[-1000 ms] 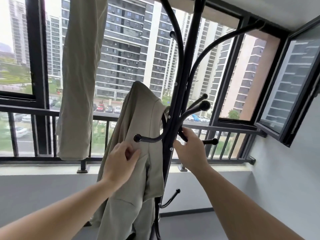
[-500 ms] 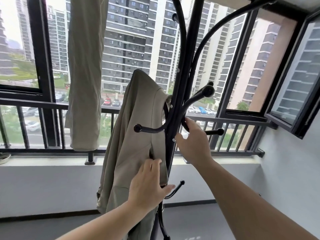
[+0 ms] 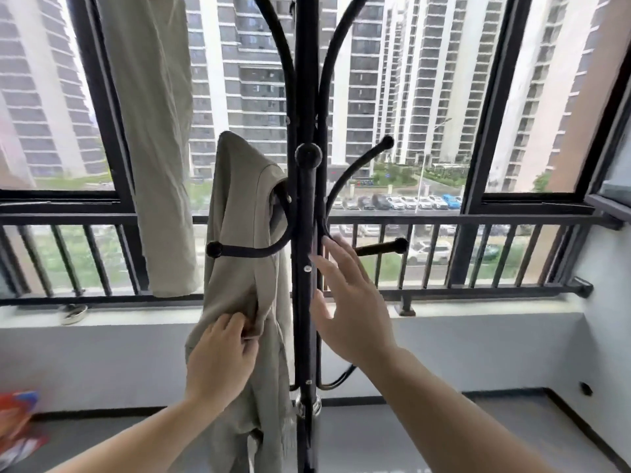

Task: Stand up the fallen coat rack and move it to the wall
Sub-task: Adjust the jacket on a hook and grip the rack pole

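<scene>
black rack [image 3: 305, 213] upright at frame centre, pole running from top edge to bottom, close in front of the railing [image 3: 444, 218] and window. curved arms branching up from the pole near the top; lower hooks ending in round knobs, one pointing left across the jacket, one rising up to the right, one short one sticking out right at railing height. base not in view, so footing on the floor cannot be told.

olive jacket [image 3: 239, 233] draped on a left hook of the rack, hanging down past the bottom edge. second olive garment [image 3: 153, 131] hanging apart to the left, from somewhere above the frame, in front of the window.

left hand [image 3: 220, 360] low on the jacket, fingers curled, pinching a fold of cloth between thumb and fingertips. right hand [image 3: 348, 302] flat and spread wide, just right of the pole, palm turned toward it, fingertips [image 3: 329, 242] up at the spot where a curved hook meets the pole; thumb at the pole's edge; not wrapped around anything. actual contact with the pole hard to judge.

white low wall [image 3: 102, 353] under the railing, grey floor [image 3: 409, 435] below. small round metal thing [image 3: 73, 314] on the ledge at left. blurred red and blue object [image 3: 17, 418] at the lower left edge. opened window sash [image 3: 611, 199] at far right. tall apartment blocks and parked cars outside.
</scene>
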A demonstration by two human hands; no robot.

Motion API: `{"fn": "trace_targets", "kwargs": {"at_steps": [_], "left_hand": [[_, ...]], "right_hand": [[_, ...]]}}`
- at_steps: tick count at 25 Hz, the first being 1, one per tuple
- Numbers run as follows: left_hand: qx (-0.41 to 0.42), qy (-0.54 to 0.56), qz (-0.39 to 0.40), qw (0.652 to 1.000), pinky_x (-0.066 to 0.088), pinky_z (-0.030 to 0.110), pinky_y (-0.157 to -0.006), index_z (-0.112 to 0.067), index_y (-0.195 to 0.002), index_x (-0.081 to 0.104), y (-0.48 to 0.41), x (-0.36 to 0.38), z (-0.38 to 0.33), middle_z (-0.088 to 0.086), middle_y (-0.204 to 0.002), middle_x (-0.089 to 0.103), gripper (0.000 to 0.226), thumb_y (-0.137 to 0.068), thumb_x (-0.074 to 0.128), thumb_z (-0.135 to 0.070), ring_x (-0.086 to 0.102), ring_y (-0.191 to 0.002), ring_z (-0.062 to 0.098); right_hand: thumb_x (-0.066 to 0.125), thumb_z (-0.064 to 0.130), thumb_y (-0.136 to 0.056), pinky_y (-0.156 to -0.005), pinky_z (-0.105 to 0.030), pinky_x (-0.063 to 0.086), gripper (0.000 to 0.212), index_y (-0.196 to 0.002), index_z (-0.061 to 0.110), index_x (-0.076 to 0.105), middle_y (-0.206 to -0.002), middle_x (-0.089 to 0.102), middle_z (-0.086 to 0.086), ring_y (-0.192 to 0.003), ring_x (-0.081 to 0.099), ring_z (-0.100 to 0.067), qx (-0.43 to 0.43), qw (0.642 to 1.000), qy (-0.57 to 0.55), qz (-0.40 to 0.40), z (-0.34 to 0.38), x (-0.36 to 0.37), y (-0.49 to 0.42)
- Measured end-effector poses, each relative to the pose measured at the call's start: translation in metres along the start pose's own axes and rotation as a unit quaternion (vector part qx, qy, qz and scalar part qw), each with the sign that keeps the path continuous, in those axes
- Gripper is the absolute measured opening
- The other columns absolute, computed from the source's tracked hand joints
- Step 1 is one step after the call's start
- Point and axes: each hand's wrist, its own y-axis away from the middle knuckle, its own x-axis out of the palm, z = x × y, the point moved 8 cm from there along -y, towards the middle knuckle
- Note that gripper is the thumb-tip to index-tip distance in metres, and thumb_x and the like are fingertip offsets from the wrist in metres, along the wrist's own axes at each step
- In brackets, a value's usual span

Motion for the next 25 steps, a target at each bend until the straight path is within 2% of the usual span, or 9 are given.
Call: {"fn": "trace_targets", "kwargs": {"at_steps": [2,4,7,11,16,18,21,23,25], "left_hand": [[-0.053,-0.002,0.003,0.999,0.047,0.039,-0.06,-0.019,-0.093,0.057,-0.002,-0.008,0.015,0.003,-0.091,0.065,0.006,-0.09,0.062,-0.02,0.061,-0.077,0.03],[-0.121,0.006,-0.009,0.993,0.045,0.039,-0.06,-0.018,-0.099,0.054,-0.002,-0.016,0.029,0.001,-0.083,0.061,0.007,-0.094,0.059,-0.02,0.055,-0.069,0.029],[-0.223,0.007,-0.061,0.973,0.043,0.04,-0.062,-0.012,-0.097,0.054,0.009,-0.031,0.043,0.002,-0.073,0.057,0.007,-0.097,0.059,-0.017,0.052,-0.068,0.03],[-0.352,0.058,-0.158,0.921,0.042,0.045,-0.074,-0.005,-0.107,0.056,0.028,-0.053,0.066,0.02,-0.099,0.063,0.014,-0.098,0.059,-0.015,0.058,-0.09,0.041],[-0.382,0.071,-0.252,0.887,0.039,0.044,-0.072,-0.002,-0.105,0.053,0.034,-0.084,0.073,0.022,-0.105,0.058,0.013,-0.098,0.056,-0.012,0.047,-0.084,0.031],[-0.373,0.078,-0.265,0.886,0.037,0.042,-0.071,0.001,-0.105,0.053,0.033,-0.088,0.075,0.023,-0.104,0.057,0.014,-0.099,0.056,-0.011,0.047,-0.083,0.03],[-0.353,0.1,-0.267,0.891,0.036,0.04,-0.07,-0.002,-0.102,0.052,0.035,-0.083,0.075,0.016,-0.098,0.055,0.011,-0.098,0.058,-0.011,0.049,-0.083,0.03],[-0.326,0.121,-0.26,0.901,0.035,0.038,-0.07,-0.006,-0.096,0.051,0.037,-0.074,0.071,0.009,-0.093,0.053,0.011,-0.097,0.061,-0.01,0.049,-0.083,0.03],[-0.31,0.145,-0.251,0.905,0.035,0.037,-0.071,-0.011,-0.093,0.051,0.039,-0.062,0.067,0.005,-0.091,0.051,0.013,-0.096,0.064,-0.01,0.049,-0.083,0.028]], "right_hand": [[0.062,0.005,-0.087,-0.108,-0.037,0.047,0.037,-0.124,0.008,0.067,-0.143,0.058,-0.01,-0.144,0.041,-0.024,-0.061,0.997,-0.024,-0.042,-0.003,-0.003,0.017],[0.061,0.003,-0.085,-0.099,-0.031,0.053,0.028,-0.11,0.007,0.073,-0.12,0.07,-0.008,-0.121,0.061,-0.024,-0.091,0.991,-0.059,-0.079,-0.019,-0.006,0.036],[0.064,0.003,-0.084,-0.068,-0.03,0.059,0.021,-0.098,0.013,0.075,-0.092,0.076,0.001,-0.081,0.068,-0.013,0.014,0.99,-0.124,-0.061,-0.068,0.006,0.052],[0.068,0.01,-0.087,-0.065,-0.036,0.06,0.017,-0.097,0.021,0.077,-0.076,0.074,0.008,-0.069,0.067,-0.008,0.2,0.958,-0.195,0.065,-0.116,0.052,0.053],[0.066,0.024,-0.088,-0.057,-0.028,0.053,0.014,-0.078,0.025,0.075,-0.061,0.066,0.015,-0.058,0.062,-0.002,0.196,0.949,-0.215,0.125,-0.1,0.079,0.039],[0.06,0.029,-0.085,-0.056,-0.027,0.055,0.018,-0.073,0.029,0.074,-0.06,0.068,0.016,-0.057,0.064,-0.005,0.165,0.94,-0.242,0.175,-0.076,0.089,0.046],[0.048,0.031,-0.084,-0.063,-0.032,0.057,0.022,-0.072,0.031,0.067,-0.067,0.069,0.016,-0.061,0.062,-0.009,0.13,0.909,-0.218,0.331,-0.039,0.123,0.072],[0.05,0.028,-0.089,-0.078,-0.035,0.058,0.027,-0.109,0.021,0.066,-0.101,0.075,0.0,-0.089,0.069,-0.023,0.183,0.869,-0.197,0.416,-0.033,0.153,0.088],[0.052,0.027,-0.09,-0.083,-0.032,0.054,0.049,-0.138,0.021,0.048,-0.124,0.067,-0.009,-0.103,0.065,-0.028,0.248,0.824,-0.206,0.466,-0.032,0.175,0.1]]}}
